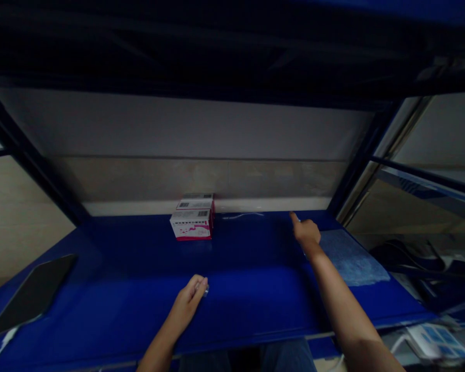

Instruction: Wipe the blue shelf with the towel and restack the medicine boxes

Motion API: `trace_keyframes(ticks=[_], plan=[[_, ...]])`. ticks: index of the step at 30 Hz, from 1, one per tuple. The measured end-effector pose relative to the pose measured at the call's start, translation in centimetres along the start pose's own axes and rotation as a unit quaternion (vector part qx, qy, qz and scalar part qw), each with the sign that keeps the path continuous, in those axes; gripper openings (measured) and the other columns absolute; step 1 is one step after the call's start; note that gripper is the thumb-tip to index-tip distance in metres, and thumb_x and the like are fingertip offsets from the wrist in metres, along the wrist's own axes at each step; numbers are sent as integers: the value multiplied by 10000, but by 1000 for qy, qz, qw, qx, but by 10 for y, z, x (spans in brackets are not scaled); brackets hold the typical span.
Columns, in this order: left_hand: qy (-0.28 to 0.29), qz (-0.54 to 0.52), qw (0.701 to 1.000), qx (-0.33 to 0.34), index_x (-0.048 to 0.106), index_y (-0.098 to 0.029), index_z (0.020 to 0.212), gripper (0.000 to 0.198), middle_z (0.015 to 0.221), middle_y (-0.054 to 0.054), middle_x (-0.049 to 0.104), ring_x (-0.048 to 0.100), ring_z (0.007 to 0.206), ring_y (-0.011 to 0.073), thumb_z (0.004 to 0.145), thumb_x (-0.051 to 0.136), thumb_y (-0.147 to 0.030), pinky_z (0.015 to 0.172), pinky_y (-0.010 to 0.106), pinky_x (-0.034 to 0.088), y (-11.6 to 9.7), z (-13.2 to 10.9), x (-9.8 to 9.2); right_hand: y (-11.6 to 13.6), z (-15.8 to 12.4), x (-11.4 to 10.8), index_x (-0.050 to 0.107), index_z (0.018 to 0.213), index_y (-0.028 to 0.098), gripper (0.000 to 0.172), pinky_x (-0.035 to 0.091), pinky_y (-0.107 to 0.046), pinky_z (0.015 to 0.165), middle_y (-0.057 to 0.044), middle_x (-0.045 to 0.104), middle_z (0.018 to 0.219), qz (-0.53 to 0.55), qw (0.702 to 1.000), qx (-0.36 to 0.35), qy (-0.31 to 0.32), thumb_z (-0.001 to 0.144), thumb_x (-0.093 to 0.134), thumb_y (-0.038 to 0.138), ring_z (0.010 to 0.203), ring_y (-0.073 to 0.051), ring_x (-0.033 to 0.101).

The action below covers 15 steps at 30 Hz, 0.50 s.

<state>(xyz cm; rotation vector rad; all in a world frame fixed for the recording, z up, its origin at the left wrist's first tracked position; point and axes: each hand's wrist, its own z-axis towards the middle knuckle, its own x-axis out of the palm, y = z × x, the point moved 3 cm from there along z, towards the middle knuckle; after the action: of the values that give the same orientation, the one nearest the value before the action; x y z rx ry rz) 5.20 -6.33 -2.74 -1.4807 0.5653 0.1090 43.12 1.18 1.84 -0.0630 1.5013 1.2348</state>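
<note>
My left hand [189, 295] curled, pinching small clear shiny piece [206, 291]. White-and-pink cardboard boxes [192, 227] straight beyond it, row running away; left of my right hand [307, 231], index extended, grip unclear.

On the shelf [248, 305] before us, a tablet [31, 294] lies at ten o'clock, its cable [10, 335] at the near end. At eleven is our left hand [191, 292]; beyond it, one box [192, 226] stands before another [196, 203]. Our right hand [306, 230] is at one, a cloth [351, 256] at two, the wall [271, 181] behind everything.
</note>
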Motion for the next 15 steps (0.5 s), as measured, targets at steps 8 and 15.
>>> trace_keyframes(ticks=[8, 15], plan=[[40, 19, 999, 19, 452, -181, 709, 316, 575, -60, 382, 365, 532, 99, 826, 384, -466, 521, 201, 300, 3, 1, 6, 121, -112, 49, 695, 811, 123, 680, 443, -303, 688, -175, 672, 828, -65, 963, -161, 208, 764, 262, 645, 838, -265, 629], [87, 53, 994, 31, 482, -156, 676, 315, 537, -62, 341, 297, 487, 81, 800, 442, -443, 461, 200, 213, -7, -6, 7, 176, -199, 66, 686, 839, 123, 677, 446, -292, 651, -125, 681, 818, -61, 905, -292, 302, 743, 298, 671, 790, -254, 634]])
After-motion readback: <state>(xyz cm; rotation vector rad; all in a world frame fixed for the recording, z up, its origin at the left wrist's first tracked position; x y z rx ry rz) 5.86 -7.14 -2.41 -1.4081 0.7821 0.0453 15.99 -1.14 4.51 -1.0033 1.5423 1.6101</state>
